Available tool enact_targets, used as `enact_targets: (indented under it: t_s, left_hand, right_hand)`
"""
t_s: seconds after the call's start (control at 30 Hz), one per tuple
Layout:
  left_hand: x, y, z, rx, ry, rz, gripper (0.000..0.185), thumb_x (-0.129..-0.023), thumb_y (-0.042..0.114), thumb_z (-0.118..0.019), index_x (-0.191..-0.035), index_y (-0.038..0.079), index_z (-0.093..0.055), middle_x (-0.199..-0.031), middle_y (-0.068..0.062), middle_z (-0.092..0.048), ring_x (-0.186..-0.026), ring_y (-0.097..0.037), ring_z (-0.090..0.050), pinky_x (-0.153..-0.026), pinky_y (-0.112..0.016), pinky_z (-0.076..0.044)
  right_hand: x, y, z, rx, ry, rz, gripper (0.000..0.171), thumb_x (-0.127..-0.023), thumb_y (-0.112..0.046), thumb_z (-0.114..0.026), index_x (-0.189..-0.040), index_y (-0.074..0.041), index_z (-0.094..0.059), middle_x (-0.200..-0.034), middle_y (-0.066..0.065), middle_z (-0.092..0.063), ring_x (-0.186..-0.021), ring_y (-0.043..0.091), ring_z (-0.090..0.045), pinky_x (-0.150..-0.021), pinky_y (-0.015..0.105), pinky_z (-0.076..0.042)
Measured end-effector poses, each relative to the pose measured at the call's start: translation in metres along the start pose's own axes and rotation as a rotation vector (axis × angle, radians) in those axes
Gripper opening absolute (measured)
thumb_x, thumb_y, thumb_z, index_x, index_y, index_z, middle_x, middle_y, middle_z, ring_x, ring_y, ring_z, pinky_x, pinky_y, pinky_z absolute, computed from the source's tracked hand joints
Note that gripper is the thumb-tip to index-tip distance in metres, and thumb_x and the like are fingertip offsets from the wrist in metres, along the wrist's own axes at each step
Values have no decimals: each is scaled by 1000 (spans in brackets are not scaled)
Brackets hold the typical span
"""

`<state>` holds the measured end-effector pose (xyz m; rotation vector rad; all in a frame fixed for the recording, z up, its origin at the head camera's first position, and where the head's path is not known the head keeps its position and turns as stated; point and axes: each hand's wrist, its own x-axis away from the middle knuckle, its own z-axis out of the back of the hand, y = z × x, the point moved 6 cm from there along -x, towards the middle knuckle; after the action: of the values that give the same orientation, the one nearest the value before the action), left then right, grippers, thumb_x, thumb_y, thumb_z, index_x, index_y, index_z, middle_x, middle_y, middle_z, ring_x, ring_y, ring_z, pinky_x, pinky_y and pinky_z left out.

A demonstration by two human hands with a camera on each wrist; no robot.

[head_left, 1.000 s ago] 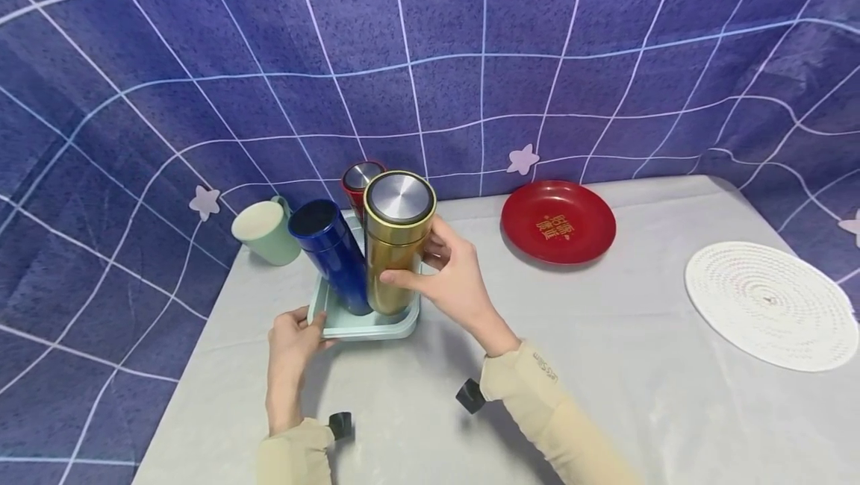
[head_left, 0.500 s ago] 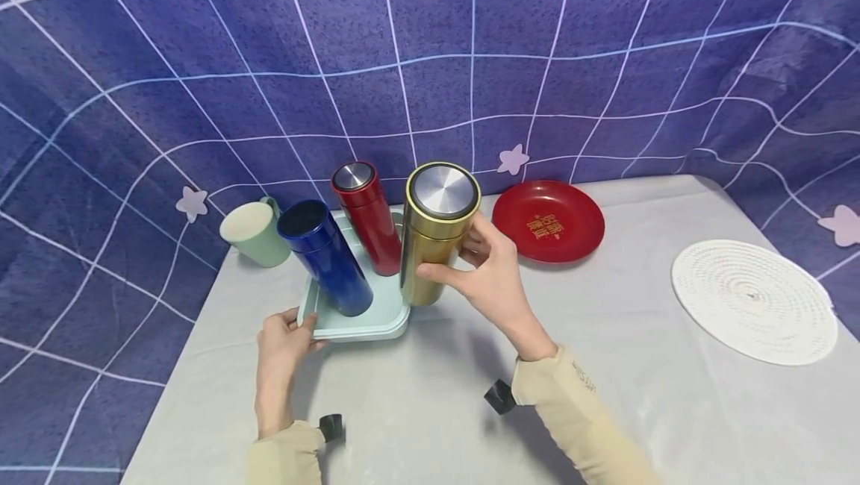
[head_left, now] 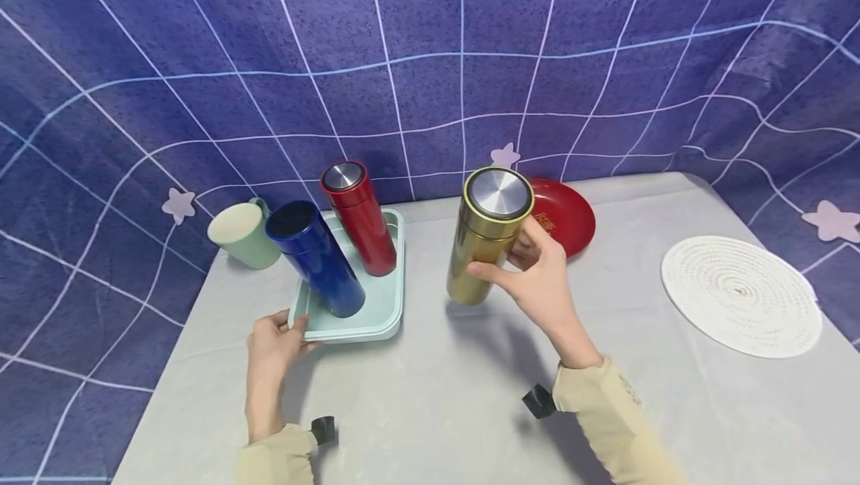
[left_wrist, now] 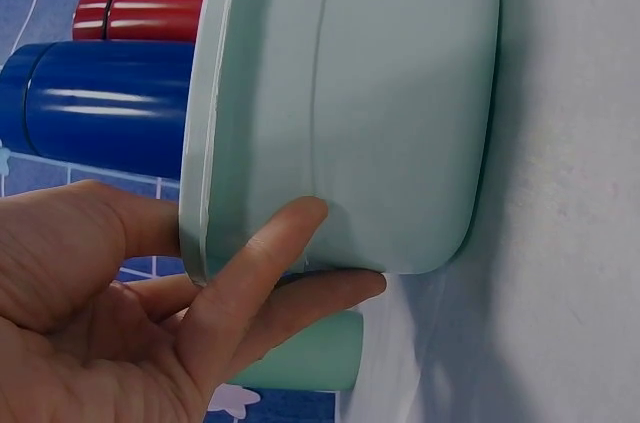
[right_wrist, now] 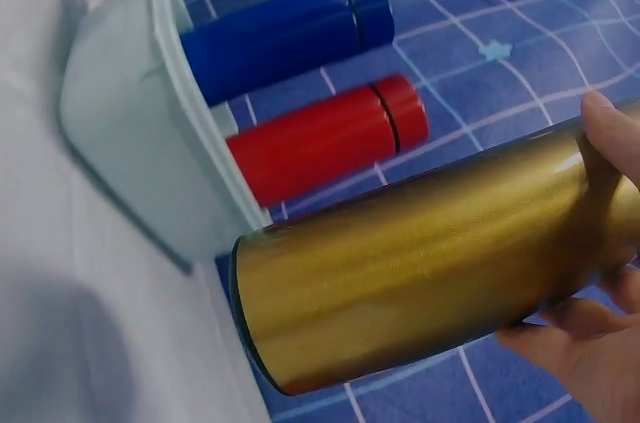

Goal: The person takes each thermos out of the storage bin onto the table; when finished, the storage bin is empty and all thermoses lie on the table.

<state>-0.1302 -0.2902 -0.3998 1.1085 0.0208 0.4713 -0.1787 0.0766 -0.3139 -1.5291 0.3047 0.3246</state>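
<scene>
In the head view my right hand (head_left: 540, 280) grips a gold thermos flask (head_left: 480, 257) with a steel-topped lid, thumb on the near side. The flask is off the table, slightly tilted, to the right of a pale green plastic box (head_left: 388, 324). My left hand (head_left: 272, 339) pinches the box's near left corner; in the left wrist view the thumb is at the rim and the fingers (left_wrist: 255, 273) lie against the outer wall. A blue thermos flask (head_left: 319, 261) and a red thermos flask (head_left: 363, 224) stand within the box's rim.
A green mug (head_left: 245, 235) stands left of the box at the back. Behind the gold flask lies a red plate (head_left: 571, 216), partly hidden by it and my hand. A round white woven mat (head_left: 739, 298) lies at the right. A blue patterned curtain (head_left: 430, 82) hangs behind the table.
My right hand has carried the gold flask up and rightward, away from the box, uncovering the red flask. My left hand has stayed on the box corner. The head view has shifted slightly.
</scene>
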Motion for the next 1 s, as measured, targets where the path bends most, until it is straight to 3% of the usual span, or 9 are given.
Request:
enact_targets:
  t_s: [0.43,0.63,1.0]
  left_hand:
    - [1,0,0,-3,8,-9,46,-100,9,-48,-135,-20,-42,-115,-37,-60,-61,-1,-68,-64,-21,-60]
    - [1,1,0,-12,10,-17,46,-99,8,-49,-133,-22,-43,-109,-36,-62,-58,-2,-67,-61,-21,-60]
    - [1,1,0,-25,20,-14,45,-99,8,-48,-132,-21,-45,-111,-36,-62,-61,-5,-69,-63,-23,-60]
  right_hand:
    - [8,20,53,88,108,-27,56,-71,-2,-86,-121,-11,-64,-99,-6,-71,-89,12,-67,-84,21,-56]
    - [11,28,73,131,157,-52,59,-71,-1,-85,-125,-13,-63,-103,-8,-71,-93,10,-66,-84,18,-55]
    - [19,50,116,196,318,-160,50,-72,-2,-85,-117,-14,-67,-92,-12,-70,-83,7,-65,-76,14,-53]
